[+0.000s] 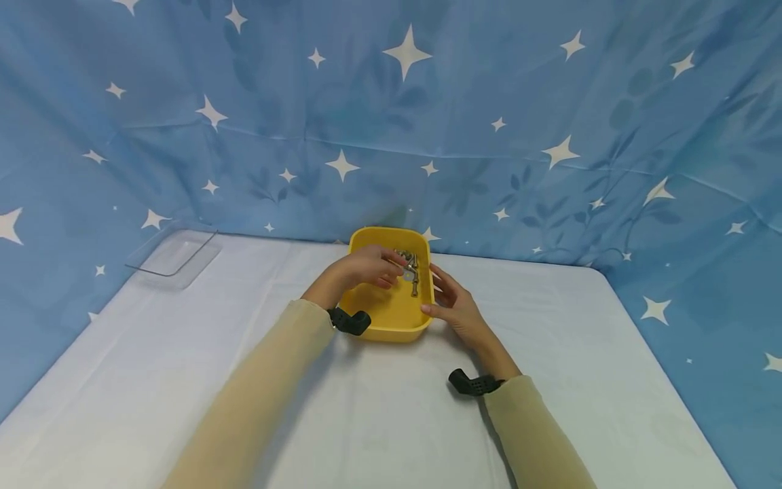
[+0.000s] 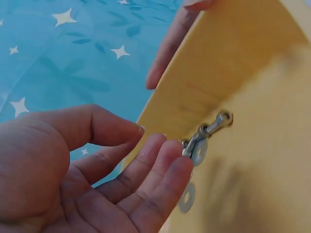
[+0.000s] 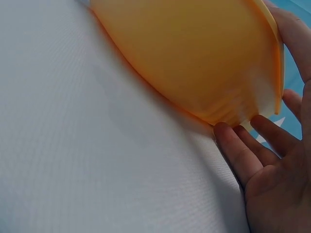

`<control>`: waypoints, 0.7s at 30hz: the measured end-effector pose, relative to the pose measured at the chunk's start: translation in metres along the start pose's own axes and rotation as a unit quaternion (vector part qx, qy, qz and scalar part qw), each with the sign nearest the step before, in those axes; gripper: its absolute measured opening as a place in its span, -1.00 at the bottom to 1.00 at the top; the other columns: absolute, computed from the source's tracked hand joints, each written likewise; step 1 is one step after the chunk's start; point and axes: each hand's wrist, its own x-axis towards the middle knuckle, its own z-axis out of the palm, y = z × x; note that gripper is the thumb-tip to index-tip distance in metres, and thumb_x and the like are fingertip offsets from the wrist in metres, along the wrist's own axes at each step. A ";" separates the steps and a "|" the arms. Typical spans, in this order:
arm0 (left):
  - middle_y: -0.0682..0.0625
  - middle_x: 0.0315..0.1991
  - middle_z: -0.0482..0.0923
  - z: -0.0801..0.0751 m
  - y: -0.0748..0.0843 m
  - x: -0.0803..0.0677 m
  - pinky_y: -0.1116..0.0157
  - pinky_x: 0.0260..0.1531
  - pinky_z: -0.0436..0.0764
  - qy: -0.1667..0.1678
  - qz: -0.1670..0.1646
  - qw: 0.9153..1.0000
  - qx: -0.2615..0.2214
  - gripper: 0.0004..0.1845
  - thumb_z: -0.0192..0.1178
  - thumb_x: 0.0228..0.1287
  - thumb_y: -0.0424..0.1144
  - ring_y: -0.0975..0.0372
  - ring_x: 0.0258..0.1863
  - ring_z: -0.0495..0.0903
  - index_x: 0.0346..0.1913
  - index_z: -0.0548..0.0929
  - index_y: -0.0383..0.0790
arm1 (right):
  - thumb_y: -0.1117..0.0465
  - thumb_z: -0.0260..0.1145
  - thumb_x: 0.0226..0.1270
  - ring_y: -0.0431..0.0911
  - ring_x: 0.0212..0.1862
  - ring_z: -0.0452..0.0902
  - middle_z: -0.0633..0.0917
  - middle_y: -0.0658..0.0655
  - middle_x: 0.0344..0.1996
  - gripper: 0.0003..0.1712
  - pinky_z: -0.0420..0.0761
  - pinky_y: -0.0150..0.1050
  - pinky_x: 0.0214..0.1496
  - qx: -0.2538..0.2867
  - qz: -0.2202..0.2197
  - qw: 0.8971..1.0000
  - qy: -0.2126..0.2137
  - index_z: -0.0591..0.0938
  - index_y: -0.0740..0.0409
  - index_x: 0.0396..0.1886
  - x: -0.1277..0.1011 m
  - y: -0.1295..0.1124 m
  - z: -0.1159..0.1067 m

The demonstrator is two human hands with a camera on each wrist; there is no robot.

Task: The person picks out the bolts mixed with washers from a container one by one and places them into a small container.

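While both hands work at the tray, a white table (image 1: 183, 380) spreads under a blue starred cloth (image 1: 391, 115)

Where the table meets the cloth, the yellow tray (image 1: 391, 316) sits at the far middle, a clear lid (image 1: 174, 255) well off to its left. The right hand (image 1: 455, 309) lies flat against the tray's right wall, fingers (image 3: 238, 153) straight, gripping nothing. The left hand (image 1: 366, 266) reaches inside, loosely curled fingertips (image 2: 170, 155) touching the bolts (image 2: 211, 128) and washers (image 2: 199, 151), nothing pinched
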 end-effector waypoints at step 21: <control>-0.15 -0.12 0.67 0.029 -0.004 0.031 0.32 -0.03 0.75 0.014 -0.055 0.998 0.025 -0.68 0.05 0.55 -0.27 0.15 -0.29 0.66 0.07 0.67 -0.46 | 0.28 0.39 0.35 0.21 0.58 0.16 0.18 0.16 0.61 -0.04 0.18 0.13 0.62 -0.009 0.008 1.000 0.002 0.14 -0.25 0.62 -0.001 -0.002 0.001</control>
